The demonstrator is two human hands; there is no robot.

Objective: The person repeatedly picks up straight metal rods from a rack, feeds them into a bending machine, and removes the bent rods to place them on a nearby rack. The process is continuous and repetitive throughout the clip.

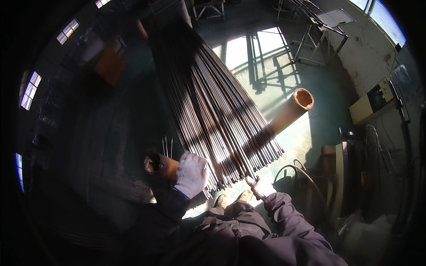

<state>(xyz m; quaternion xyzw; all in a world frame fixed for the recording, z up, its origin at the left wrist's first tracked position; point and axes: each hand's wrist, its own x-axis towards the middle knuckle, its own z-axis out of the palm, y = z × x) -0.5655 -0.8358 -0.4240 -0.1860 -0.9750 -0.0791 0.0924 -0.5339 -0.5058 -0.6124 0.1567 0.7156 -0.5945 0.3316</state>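
Many long, thin dark metal rods [213, 106] lie side by side in a broad layer running away from me, their near ends uneven. They rest across a brown cardboard tube [288, 114] that sticks out on the right; the tube's left end [160, 166] shows beside my left hand. My left hand [191, 175], in a pale knit glove, lies at the left edge of the rods, its back up and its fingertips hidden. At the near ends my right hand [262, 186], also gloved, has thumb and fingers closed at a rod's tip.
My shoes [244, 196] stand just below the rod ends. A hose [306, 175] curls on the floor at the right, near a machine [344, 177]. A metal stand [310, 42] is at the far right, an orange-brown box [109, 65] at the far left. Sunlight patches the green floor [284, 80].
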